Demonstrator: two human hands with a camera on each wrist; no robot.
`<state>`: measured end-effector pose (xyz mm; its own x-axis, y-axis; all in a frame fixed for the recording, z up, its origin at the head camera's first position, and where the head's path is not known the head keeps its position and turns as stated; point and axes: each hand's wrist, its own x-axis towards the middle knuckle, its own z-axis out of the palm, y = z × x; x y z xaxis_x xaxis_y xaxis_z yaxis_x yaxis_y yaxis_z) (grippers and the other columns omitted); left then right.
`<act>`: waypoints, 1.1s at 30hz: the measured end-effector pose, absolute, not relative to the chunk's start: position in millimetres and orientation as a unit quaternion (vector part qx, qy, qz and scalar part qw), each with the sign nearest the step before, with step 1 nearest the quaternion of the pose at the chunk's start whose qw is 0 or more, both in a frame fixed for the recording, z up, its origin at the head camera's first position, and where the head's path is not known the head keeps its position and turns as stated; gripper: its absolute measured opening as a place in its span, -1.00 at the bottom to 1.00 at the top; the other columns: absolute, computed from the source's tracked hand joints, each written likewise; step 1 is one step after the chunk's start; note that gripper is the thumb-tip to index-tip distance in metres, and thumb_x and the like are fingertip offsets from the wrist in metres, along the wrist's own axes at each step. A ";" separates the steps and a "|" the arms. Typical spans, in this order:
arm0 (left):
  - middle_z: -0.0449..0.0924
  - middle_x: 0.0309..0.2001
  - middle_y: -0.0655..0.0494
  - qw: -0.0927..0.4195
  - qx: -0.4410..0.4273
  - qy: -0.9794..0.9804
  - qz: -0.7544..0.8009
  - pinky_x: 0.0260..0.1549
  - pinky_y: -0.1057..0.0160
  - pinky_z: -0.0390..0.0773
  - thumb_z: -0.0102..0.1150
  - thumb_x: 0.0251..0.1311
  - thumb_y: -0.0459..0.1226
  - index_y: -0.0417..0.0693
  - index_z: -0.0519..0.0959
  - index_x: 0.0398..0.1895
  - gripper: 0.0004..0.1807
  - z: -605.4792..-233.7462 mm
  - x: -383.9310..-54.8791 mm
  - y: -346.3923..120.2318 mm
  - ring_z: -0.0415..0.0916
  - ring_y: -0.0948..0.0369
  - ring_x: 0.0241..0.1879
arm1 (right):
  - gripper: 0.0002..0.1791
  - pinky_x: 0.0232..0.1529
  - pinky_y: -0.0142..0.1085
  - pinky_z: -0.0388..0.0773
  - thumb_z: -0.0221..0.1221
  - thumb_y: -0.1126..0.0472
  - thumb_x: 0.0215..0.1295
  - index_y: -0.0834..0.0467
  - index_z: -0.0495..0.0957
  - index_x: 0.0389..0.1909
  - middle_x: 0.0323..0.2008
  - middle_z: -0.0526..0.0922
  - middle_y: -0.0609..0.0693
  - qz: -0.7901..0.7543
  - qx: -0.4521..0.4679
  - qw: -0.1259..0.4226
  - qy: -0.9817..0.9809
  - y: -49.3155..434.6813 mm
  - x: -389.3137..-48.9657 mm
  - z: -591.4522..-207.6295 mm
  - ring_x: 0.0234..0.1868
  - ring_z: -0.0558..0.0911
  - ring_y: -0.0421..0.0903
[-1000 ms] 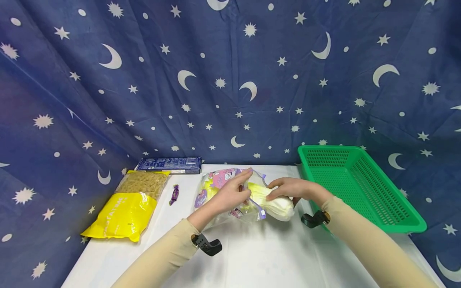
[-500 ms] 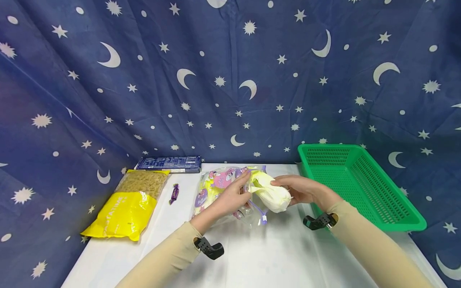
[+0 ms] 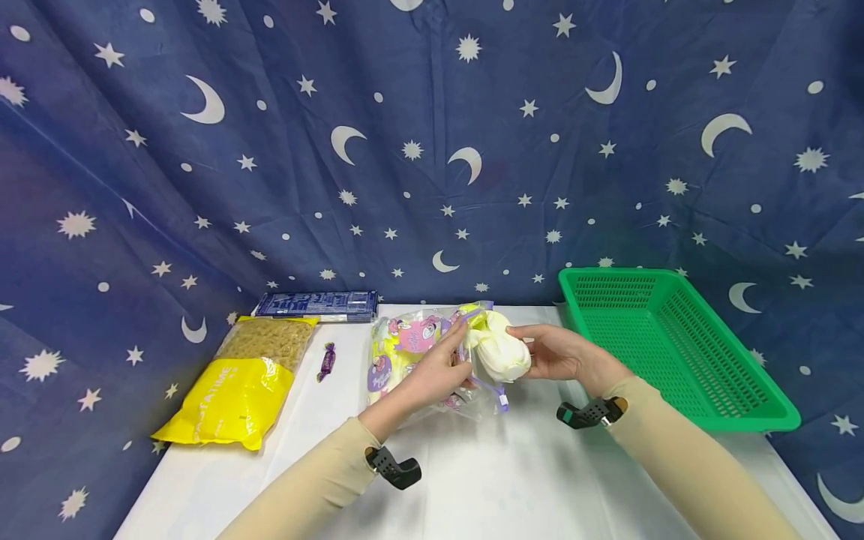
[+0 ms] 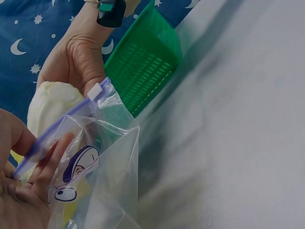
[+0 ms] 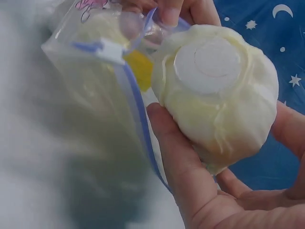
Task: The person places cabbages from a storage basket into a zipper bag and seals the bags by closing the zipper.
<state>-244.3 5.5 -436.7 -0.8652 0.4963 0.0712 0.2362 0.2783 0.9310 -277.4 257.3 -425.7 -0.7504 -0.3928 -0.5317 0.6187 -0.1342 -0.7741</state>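
Note:
A pale yellow-white napa cabbage (image 3: 502,354) is gripped by my right hand (image 3: 559,354), its thumb and fingers around the base end. In the right wrist view the round cut base of the cabbage (image 5: 207,67) faces the camera. The leafy end points left, at the mouth of a clear zip bag (image 3: 415,337) with pink and purple cartoon prints. My left hand (image 3: 432,379) pinches the bag's purple zip edge and keeps the mouth apart; the left wrist view shows its fingers partly behind the clear plastic of the bag (image 4: 112,162). Something yellow shows inside the bag.
A green plastic basket (image 3: 682,352) stands at the right. To the left lie a yellow pasta bag (image 3: 236,397), a purple-wrapped candy (image 3: 327,362) and a flat dark blue pack (image 3: 317,305). A starry curtain (image 3: 405,187) hangs behind the white table (image 3: 499,480).
My right hand has moved slightly left and raised the cabbage, turning its base toward the front. My left hand has stayed at the bag's edge, with the mouth spread wider.

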 end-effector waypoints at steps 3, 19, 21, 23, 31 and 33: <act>-0.29 0.66 0.09 0.127 0.228 0.783 0.564 -0.35 0.28 0.70 -0.01 0.25 -0.46 -0.13 -0.06 0.65 -0.12 -436.9 -244.6 8.4 0.57 0.16 -0.48 | -0.35 0.15 0.00 0.60 0.11 0.08 0.54 0.21 0.14 0.50 0.21 0.30 0.29 -0.772 0.112 0.342 0.524 255.0 -278.6 -427.4 0.00 0.63 0.05; -0.33 0.67 0.05 0.118 0.206 0.764 0.601 -0.20 0.28 0.70 0.01 0.21 -0.48 -0.21 -0.07 0.64 -0.09 -433.9 -248.1 12.5 0.58 0.10 -0.16 | -0.33 -0.15 -0.17 0.73 0.11 0.13 0.55 0.36 0.13 0.49 0.07 0.48 0.22 -0.719 0.065 0.265 0.639 223.5 -274.5 -443.2 -0.07 0.61 0.03; -0.35 0.67 0.10 0.125 0.206 0.754 0.611 -0.25 0.23 0.73 -0.01 0.22 -0.49 -0.20 -0.10 0.65 -0.09 -433.3 -248.4 13.2 0.53 0.18 -0.37 | -0.29 -0.18 -0.17 0.73 0.14 0.12 0.52 0.38 0.08 0.48 0.05 0.48 0.22 -0.710 0.063 0.259 0.652 221.3 -273.3 -444.4 -0.08 0.62 0.03; -0.36 0.67 0.15 0.131 0.205 0.749 0.616 -0.25 0.22 0.73 -0.02 0.23 -0.49 -0.18 -0.12 0.65 -0.09 -433.3 -248.5 13.4 0.49 0.21 -0.45 | -0.26 -0.19 -0.17 0.74 0.17 0.11 0.50 0.38 0.07 0.47 0.06 0.47 0.25 -0.704 0.067 0.258 0.658 220.1 -272.4 -445.8 -0.08 0.63 0.04; -0.33 0.66 0.17 0.130 0.205 0.751 0.614 -0.25 0.20 0.74 -0.03 0.24 -0.53 -0.17 -0.12 0.65 -0.09 -434.6 -250.1 13.4 0.52 0.20 -0.43 | -0.17 -0.21 -0.17 0.74 0.09 0.31 0.28 0.23 0.01 0.57 0.09 0.42 0.29 -0.738 0.090 0.273 0.610 229.1 -268.8 -450.3 -0.11 0.60 0.06; -0.34 0.66 0.15 0.137 0.202 0.746 0.619 -0.26 0.18 0.74 -0.03 0.24 -0.53 -0.16 -0.12 0.66 -0.09 -434.9 -250.3 13.6 0.55 0.19 -0.43 | -0.14 -0.23 -0.16 0.74 0.13 0.33 0.32 0.23 -0.05 0.58 0.07 0.44 0.29 -0.734 0.080 0.275 0.616 230.8 -267.7 -450.7 -0.12 0.62 0.06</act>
